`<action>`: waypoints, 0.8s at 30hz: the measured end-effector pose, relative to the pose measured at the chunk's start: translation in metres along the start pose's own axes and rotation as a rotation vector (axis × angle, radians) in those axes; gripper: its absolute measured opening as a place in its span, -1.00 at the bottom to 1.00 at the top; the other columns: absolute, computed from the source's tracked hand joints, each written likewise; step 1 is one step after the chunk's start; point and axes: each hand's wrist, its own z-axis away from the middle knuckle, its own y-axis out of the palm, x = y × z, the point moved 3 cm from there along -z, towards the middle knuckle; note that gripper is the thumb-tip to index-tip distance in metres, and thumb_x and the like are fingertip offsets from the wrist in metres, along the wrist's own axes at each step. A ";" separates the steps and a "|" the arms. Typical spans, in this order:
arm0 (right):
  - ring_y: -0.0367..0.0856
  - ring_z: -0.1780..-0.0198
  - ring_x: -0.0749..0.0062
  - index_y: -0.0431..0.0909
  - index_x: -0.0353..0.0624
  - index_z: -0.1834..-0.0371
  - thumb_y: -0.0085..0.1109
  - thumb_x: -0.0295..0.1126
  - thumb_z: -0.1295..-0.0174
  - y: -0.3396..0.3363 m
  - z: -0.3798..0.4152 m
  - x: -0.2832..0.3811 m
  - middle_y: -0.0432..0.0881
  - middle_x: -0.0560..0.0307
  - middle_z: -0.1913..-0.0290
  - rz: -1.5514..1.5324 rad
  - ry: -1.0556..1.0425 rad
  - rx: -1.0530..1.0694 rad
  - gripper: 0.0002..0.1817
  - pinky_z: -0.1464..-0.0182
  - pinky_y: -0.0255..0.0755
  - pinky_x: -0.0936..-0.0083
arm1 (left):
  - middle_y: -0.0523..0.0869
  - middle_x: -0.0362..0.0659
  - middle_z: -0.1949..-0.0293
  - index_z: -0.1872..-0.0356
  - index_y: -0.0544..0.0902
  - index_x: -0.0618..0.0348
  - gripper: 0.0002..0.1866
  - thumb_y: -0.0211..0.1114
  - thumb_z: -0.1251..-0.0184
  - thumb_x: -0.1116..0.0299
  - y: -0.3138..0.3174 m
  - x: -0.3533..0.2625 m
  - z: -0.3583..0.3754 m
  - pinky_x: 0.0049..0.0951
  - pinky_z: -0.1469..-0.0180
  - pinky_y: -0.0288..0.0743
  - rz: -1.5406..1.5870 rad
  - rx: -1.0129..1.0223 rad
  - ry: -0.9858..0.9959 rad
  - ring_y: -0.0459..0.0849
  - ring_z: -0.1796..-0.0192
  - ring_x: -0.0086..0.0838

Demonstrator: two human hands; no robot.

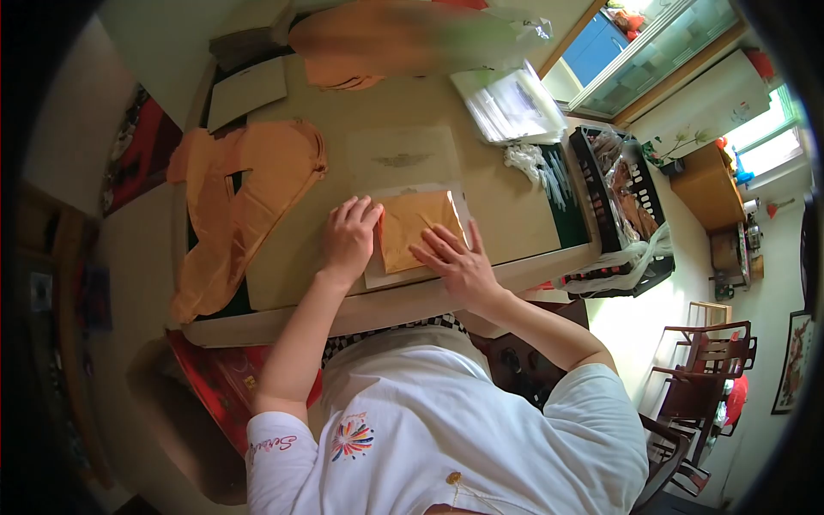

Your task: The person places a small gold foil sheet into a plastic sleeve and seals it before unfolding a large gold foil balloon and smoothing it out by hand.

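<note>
A folded orange piece of thin cloth (414, 225) lies flat on a pale card or sheet (458, 206), whose edges show around it. My left hand (350, 233) rests at the cloth's left edge, with its fingertips touching that border. Spread over the lower right part of the cloth are the fingers of my right hand (461, 264), pressing flat. Neither hand grasps anything that I can see. Just beyond the cloth is a clear flat sheet or bag (402, 160) with small dark print. To the left a larger orange piece (268, 184) lies loosely spread.
More orange material (339, 43), partly blurred, is at the table's far side. A pile of clear plastic bags (515, 107) sits at the far right, near thin pale strips (556, 180). A black crate (592, 163) stands against the table's right edge. Pale boards (249, 93) lie far left.
</note>
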 end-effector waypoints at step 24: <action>0.37 -0.39 0.22 0.47 0.17 -0.31 0.00 -0.65 -0.22 -0.017 -0.044 0.005 0.48 0.16 -0.33 -0.294 0.041 -0.072 -0.40 -0.43 0.16 0.08 | 0.56 -0.13 -0.12 -0.22 0.44 0.20 -0.60 0.08 -0.48 0.23 0.048 0.004 0.009 -0.38 -0.12 0.56 1.702 -0.245 -0.932 0.58 -0.12 -0.43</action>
